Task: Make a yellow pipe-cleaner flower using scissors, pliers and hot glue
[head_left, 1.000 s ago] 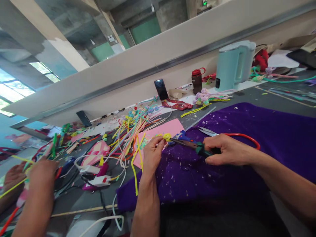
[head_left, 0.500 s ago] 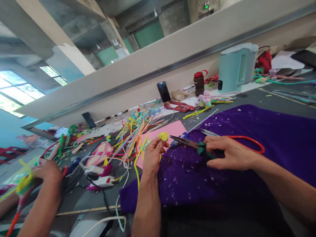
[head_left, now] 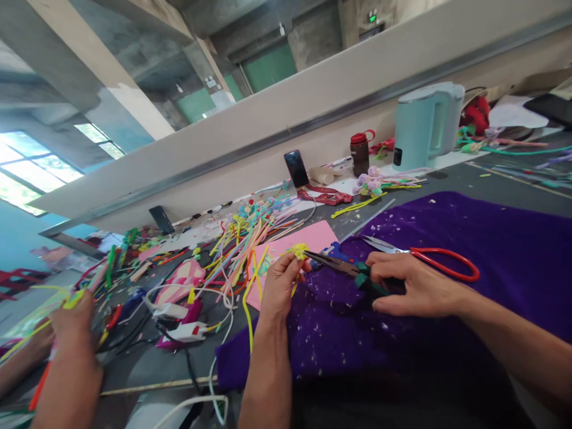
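Note:
Between the fingertips of my left hand is a small yellow pipe-cleaner flower. My right hand is wrapped round the dark green handles of long-nose pliers. The tips of the pliers reach the flower's right edge; whether they grip it I cannot tell. Under both hands spreads a purple cloth flecked with small scraps. Red-handled scissors lie on it just behind my right hand. Beyond my left hand is a pink sheet, partly covered by a blue tool.
A heap of coloured pipe cleaners lies behind my left hand. White cables and chargers sit left of it. At the back stand a phone, a brown bottle and a kettle. Another person's hands work at far left.
The plier tips have come left and slightly down to the yellow flower. The other person's hands at left have shifted, and the yellow piece in them has moved up.

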`<state>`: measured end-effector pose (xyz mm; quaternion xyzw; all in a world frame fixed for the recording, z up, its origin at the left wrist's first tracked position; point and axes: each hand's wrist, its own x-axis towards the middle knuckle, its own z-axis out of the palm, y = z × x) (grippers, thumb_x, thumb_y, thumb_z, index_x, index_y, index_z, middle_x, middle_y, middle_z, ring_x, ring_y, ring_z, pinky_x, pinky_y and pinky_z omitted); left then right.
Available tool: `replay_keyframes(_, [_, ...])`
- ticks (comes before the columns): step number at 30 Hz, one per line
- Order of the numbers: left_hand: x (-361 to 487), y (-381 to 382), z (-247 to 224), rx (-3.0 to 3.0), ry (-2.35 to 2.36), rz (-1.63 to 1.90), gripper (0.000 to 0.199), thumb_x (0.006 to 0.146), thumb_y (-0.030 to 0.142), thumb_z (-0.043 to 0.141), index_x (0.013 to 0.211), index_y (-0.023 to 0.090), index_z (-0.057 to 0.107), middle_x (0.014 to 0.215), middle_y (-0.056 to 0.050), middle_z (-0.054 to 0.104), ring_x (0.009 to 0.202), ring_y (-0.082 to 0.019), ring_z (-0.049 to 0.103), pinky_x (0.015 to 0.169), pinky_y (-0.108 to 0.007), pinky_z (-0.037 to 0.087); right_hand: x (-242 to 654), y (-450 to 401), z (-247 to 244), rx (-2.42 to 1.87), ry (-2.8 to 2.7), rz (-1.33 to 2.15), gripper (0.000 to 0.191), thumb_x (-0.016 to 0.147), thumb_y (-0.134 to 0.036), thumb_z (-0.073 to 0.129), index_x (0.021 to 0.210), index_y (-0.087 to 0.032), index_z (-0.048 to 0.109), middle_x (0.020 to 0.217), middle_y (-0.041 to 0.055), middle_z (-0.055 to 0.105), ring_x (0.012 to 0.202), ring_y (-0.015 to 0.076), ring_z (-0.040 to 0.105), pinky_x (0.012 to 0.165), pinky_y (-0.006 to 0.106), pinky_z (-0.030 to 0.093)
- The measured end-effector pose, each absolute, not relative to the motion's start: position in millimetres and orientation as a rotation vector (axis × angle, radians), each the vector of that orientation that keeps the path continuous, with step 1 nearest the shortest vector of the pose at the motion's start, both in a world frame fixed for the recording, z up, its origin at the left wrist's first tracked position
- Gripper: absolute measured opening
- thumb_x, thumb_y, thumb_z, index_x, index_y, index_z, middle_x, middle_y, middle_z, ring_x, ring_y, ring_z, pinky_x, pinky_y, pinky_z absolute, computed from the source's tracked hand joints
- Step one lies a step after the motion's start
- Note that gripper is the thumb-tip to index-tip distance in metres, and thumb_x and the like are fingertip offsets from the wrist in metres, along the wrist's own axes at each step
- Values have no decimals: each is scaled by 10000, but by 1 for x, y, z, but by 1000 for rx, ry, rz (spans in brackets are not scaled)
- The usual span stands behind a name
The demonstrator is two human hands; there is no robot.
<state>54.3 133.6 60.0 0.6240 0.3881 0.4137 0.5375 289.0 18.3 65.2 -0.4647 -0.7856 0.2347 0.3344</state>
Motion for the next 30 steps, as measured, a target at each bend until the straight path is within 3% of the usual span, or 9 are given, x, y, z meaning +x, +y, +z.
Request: replay_keyframes(30, [54,133,60,1493,918,971,250,734,401,604,774,156,630,662,-7,605,480,-75,467,476,-206,357,289,20,64,-1189,-2022,642,253,700,-205,626,595,-162,400,720,-26,432,643,99,431,576,235,328])
